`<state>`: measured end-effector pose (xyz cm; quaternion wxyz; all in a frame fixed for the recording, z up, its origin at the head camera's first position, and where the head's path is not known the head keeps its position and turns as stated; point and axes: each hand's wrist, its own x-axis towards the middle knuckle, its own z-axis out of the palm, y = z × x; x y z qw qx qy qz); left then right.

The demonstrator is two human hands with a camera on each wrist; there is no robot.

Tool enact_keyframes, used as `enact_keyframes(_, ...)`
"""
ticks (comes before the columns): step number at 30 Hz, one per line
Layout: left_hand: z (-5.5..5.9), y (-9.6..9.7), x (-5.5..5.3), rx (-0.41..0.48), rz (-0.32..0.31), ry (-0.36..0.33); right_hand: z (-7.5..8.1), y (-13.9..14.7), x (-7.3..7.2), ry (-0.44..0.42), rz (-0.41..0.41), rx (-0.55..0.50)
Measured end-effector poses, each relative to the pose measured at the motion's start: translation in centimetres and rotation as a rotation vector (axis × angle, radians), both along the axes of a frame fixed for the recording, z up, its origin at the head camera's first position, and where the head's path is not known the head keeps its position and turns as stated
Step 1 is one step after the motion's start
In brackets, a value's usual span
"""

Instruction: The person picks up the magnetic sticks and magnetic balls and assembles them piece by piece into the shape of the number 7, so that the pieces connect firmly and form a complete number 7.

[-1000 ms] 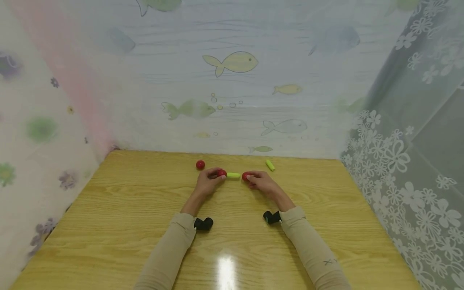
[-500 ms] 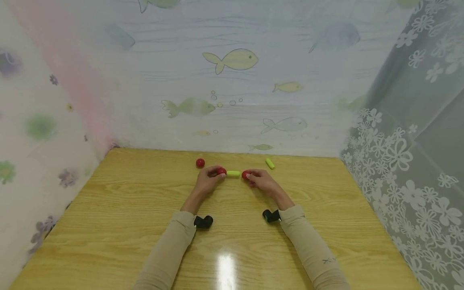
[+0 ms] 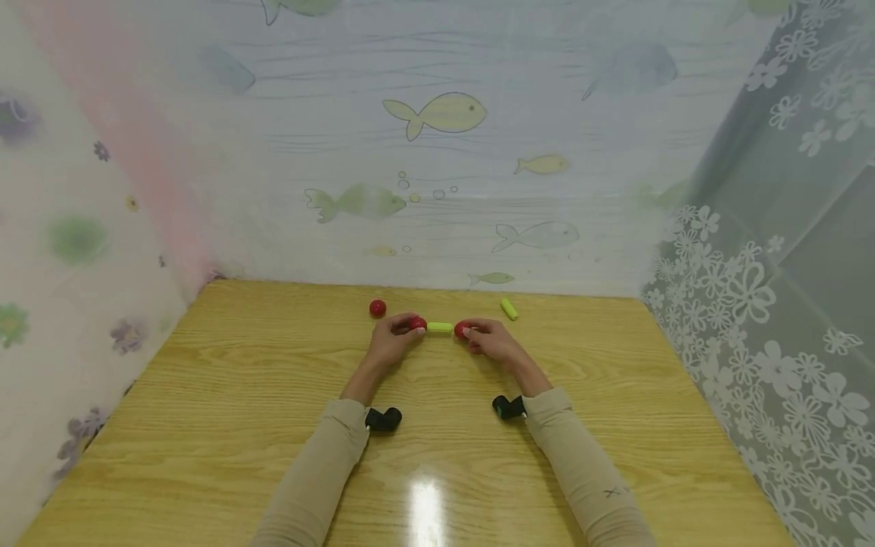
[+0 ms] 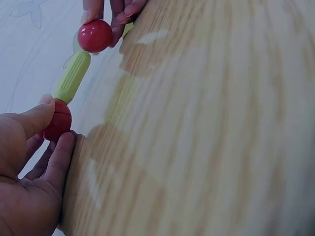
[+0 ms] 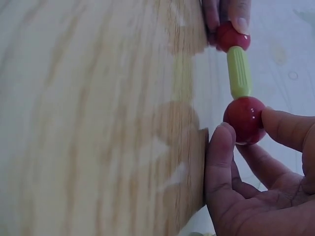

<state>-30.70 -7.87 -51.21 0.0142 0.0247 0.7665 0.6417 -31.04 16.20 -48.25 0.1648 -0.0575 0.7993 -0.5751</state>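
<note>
My left hand [image 3: 393, 340] pinches a glossy red ball [image 4: 58, 120] between thumb and fingers. From that ball a ribbed yellow-green rod [image 4: 73, 77] extends to the right, its near end against the ball. Opposite, my right hand [image 3: 494, 341] holds a second red ball [image 5: 244, 119] by thumb and fingertips, right at the rod's other end. In the right wrist view, ball, rod and ball form one line, low over the wooden table [image 3: 437, 433]. No finger is on the rod itself.
A third red ball [image 3: 377, 308] lies behind the left hand. Another yellow-green rod [image 3: 509, 309] lies slanted behind the right hand. The table's back edge meets a fish-patterned curtain [image 3: 437, 228]. Black wrist cameras stick out from both sleeves.
The right hand has shifted very slightly left with its red ball, narrowing the small gap to the rod. The left hand stays in place with its ball.
</note>
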Motion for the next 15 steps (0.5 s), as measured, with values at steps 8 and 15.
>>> enact_keyframes(8, 0.00, 0.01, 0.00, -0.008, 0.003, 0.004, -0.03, -0.07, -0.02, -0.008, -0.017, -0.008)
enact_keyframes(15, -0.03, -0.02, 0.00, 0.003, 0.004, -0.004, -0.15, -0.37, 0.01, -0.018, -0.036, -0.003)
